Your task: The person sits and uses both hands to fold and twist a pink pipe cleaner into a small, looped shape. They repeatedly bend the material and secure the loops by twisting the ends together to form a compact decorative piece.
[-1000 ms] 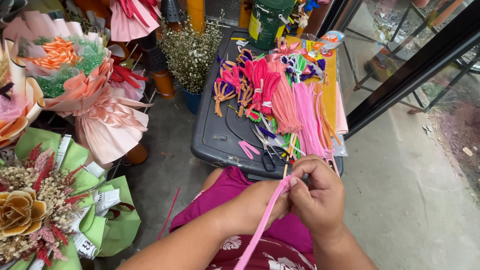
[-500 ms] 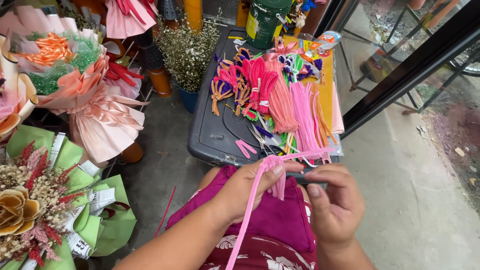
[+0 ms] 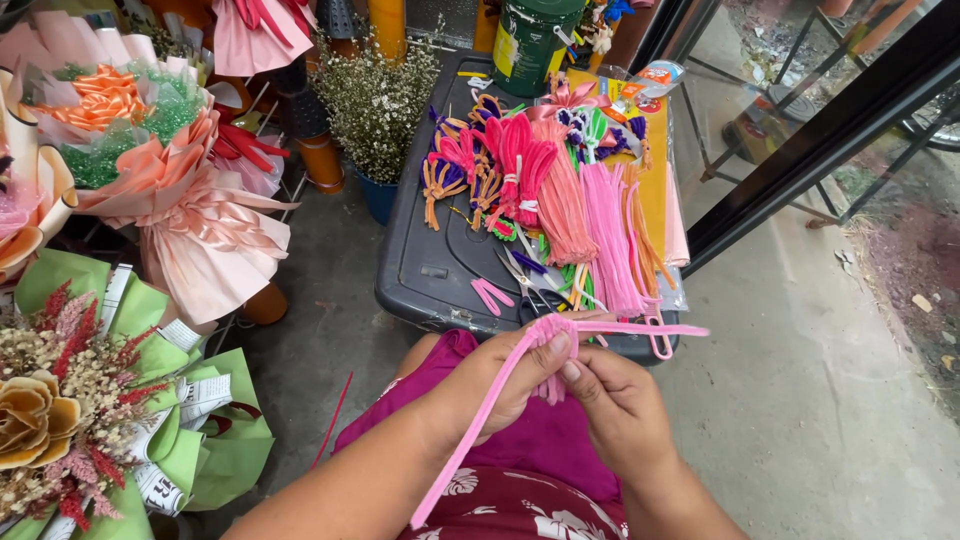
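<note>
Hands together over our lap: our left hand [image 3: 505, 375] pinches the bent middle of a pink pipe cleaner [image 3: 480, 440], our right hand [image 3: 615, 410] grips the same bend from below, fingers closed on it. One end trails down across our left forearm, the other sticks out right past the worktop [image 3: 430, 270] edge. We judge we're mid-twist, shaping a loop at the fold. Next move likely needs a firm pinch and a tight turn so the bend holds. Bundles of pipe cleaners [image 3: 560, 190] and scissors [image 3: 520, 275] lie on the worktop; bouquets [image 3: 150, 170] stand left.
</note>
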